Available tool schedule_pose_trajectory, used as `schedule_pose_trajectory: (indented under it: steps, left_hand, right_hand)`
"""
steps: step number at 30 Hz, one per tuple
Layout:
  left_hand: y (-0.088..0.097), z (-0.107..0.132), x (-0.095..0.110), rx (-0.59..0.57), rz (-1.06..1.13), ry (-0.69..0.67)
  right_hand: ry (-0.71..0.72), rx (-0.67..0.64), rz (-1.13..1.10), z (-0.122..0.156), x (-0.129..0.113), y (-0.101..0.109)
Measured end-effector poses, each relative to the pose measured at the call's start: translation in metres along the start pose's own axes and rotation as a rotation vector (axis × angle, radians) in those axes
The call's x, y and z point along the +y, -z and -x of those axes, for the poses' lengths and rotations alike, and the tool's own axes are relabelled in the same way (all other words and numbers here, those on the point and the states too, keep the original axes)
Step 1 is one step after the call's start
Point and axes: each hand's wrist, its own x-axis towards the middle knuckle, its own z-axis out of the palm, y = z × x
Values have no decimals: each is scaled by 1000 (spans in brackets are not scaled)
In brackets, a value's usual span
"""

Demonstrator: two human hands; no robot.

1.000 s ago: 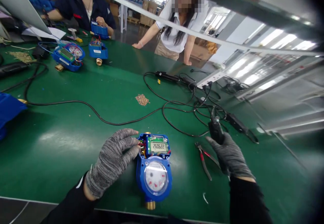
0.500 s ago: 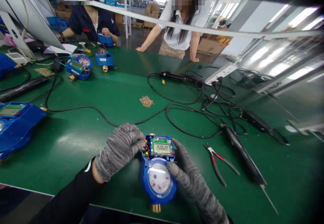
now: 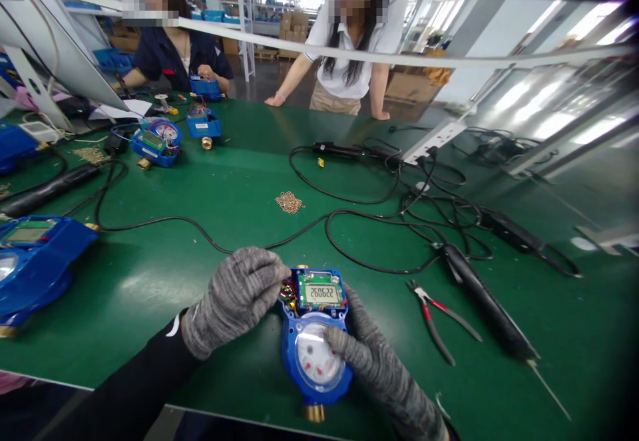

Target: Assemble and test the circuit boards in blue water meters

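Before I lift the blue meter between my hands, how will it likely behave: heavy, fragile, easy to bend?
The meter is probably heavy for its size, given its metal-looking end. Its case looks rigid, so it should hardly bend. The wires lie exposed, so they may snag or be fragile.

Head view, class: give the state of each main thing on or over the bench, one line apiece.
Near blue meter: uncovered at its display end, wires exposed
Display: on, digits showing
Left hand: fingertips together at the wires
Right hand: against the meter, thumb over the dial
Pliers: lying flat, handles spread
Black tool: lying down, unheld
Small metal pieces: loose, heaped
Power strip: plugs inserted
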Motion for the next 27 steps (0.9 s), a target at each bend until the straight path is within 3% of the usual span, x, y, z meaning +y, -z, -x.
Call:
schedule_pose_trajectory:
  steps: [4, 8, 19, 27]
  left_hand:
    - [12, 18, 19, -79, -155, -26]
    - [8, 25, 34, -151, -244, 26]
    - [1, 19, 42, -189, -253, 115]
    - [-10, 34, 54, -182, -312, 186]
  right_hand:
    - [35, -12, -16, -1, -6, -2]
    - [79, -28, -38, -3, -8, -2]
    - [85, -28, -43, -1, -8, 1]
    - [91, -40, -73, -5, -4, 3]
